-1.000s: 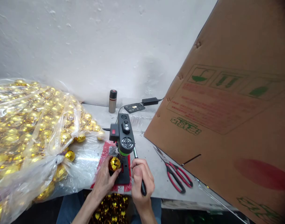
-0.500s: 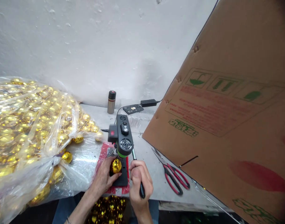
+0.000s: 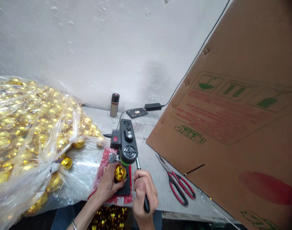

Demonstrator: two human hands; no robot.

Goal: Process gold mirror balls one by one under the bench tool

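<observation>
Beneath the head of a black machine (image 3: 128, 140) is a shiny gold faceted ball (image 3: 120, 172). My left hand (image 3: 108, 183) grips this ball from the left, thumb in front and fingers behind. The machine's dark base plate (image 3: 124, 190) lies on a red sheet. My right hand (image 3: 145, 193) is wrapped round the black grip of a metal lever (image 3: 146, 204) at the machine's right side. The upper end of the lever passes out of sight behind the machine head.
A big clear bag of gold balls (image 3: 28, 127) fills the left side. Red-handled scissors (image 3: 181, 188) lie beside a large cardboard box (image 3: 220, 127) on the right. Behind stand a bottle (image 3: 114, 105), a phone-like black object (image 3: 137, 112) and a power adapter (image 3: 153, 106). More gold balls (image 3: 109, 217) show below the table edge.
The view has shifted slightly. Both hands keep their holds, on the ball and on the lever, and the ball shows a little more clearly below the machine head.
</observation>
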